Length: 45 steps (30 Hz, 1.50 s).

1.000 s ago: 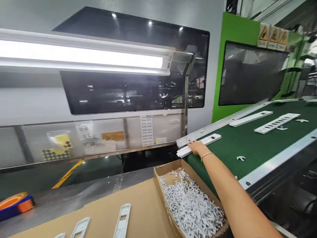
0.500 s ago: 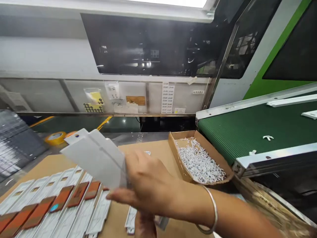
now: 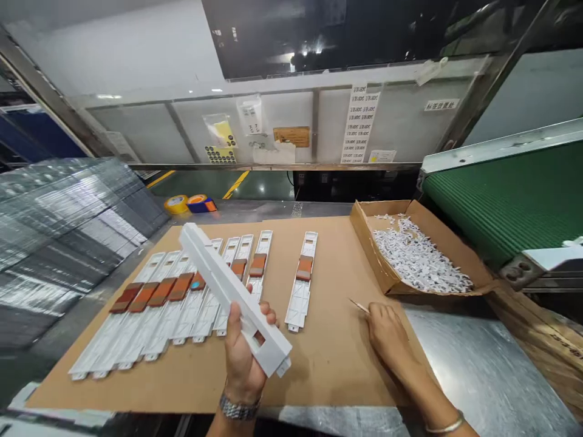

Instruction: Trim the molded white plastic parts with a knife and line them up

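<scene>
My left hand (image 3: 246, 358) is wrapped around a long white plastic strip-shaped part (image 3: 228, 291), raised at a slant above the cardboard. A rectangular slot shows near the part's lower end. My right hand (image 3: 387, 331) rests low over the cardboard at the right, its fingers pinching a thin pointed tool (image 3: 359, 305) whose exact kind is unclear. Between the hands lies a single similar white part (image 3: 299, 303) with a reddish-brown block (image 3: 304, 267) on it. More such parts (image 3: 157, 328) lie side by side to the left, each bearing a brown block, some partly hidden.
A cardboard tray (image 3: 371, 261) of small white plastic pieces (image 3: 416, 252) stands at the right, beside a green conveyor belt (image 3: 510, 200). Tape rolls (image 3: 177, 204) sit at the back left. Wrapped grey stacks (image 3: 82, 224) border the left side. Brown cardboard (image 3: 337, 376) covers the table.
My right hand has moved from the raised white part to the right over the cardboard, with the pointed tool. My left hand now shows plainly, holding a white part. The view has shifted.
</scene>
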Motion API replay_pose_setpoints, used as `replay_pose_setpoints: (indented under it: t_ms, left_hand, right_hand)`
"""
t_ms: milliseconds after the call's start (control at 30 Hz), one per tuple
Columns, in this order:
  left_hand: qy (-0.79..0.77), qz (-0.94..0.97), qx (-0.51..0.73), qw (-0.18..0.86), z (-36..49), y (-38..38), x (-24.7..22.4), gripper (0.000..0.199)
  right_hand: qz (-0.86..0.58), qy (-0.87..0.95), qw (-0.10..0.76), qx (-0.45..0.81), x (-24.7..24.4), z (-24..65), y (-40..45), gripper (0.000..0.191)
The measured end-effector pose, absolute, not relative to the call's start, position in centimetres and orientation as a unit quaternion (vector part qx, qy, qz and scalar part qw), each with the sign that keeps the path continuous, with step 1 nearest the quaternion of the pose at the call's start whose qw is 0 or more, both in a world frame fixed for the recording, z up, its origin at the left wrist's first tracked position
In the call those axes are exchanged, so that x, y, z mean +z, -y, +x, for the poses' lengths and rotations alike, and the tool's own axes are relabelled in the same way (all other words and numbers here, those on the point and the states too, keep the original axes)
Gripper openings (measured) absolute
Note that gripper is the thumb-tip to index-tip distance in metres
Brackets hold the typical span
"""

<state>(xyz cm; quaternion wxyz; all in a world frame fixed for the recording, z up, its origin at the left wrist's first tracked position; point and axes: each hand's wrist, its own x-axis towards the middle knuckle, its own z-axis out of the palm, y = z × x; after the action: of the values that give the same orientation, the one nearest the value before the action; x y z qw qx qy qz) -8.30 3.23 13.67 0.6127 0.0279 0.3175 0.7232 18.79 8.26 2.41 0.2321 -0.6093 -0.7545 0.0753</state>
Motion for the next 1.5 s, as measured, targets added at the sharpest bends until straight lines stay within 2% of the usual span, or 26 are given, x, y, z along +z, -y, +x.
replay_pose_setpoints:
  t_ms: [167,300,367,467,800,967,1167,1500]
  left_hand:
    - [-0.255,0.012,0.731,0.633,-7.6,-2.9,13.3,0.027]
    - [-0.221,-0.002,0.729,0.647,-7.5,-2.7,12.8,0.03]
    - [-0.212,0.005,0.728,0.652,-7.4,-2.5,12.6,0.031]
    - [-0.209,0.019,0.723,0.658,-7.3,-2.2,12.4,0.032]
    - [-0.224,0.034,0.715,0.661,-7.1,-1.7,12.2,0.035]
    - [-0.227,0.02,0.712,0.664,-6.7,-1.5,12.7,0.05]
    - [-0.239,0.036,0.711,0.661,-6.8,-1.7,12.0,0.034]
    - [-0.209,0.047,0.709,0.672,-6.7,-1.5,11.6,0.032]
  right_hand:
    - [-0.554,0.767,0.299,0.127,6.5,15.2,-3.1,0.028]
    - [-0.464,0.768,0.328,0.294,10.0,11.7,1.2,0.025]
    - [-0.462,0.758,0.314,0.337,10.7,10.4,2.5,0.032]
    - [-0.475,0.762,0.294,0.327,10.7,9.3,3.2,0.038]
    - [-0.493,0.756,0.286,0.323,10.7,8.5,3.6,0.038]
    - [-0.491,0.755,0.287,0.326,10.2,8.4,3.7,0.037]
    - [-0.5,0.751,0.271,0.337,10.2,8.6,3.9,0.038]
    - [-0.501,0.747,0.26,0.351,10.2,8.8,4.0,0.038]
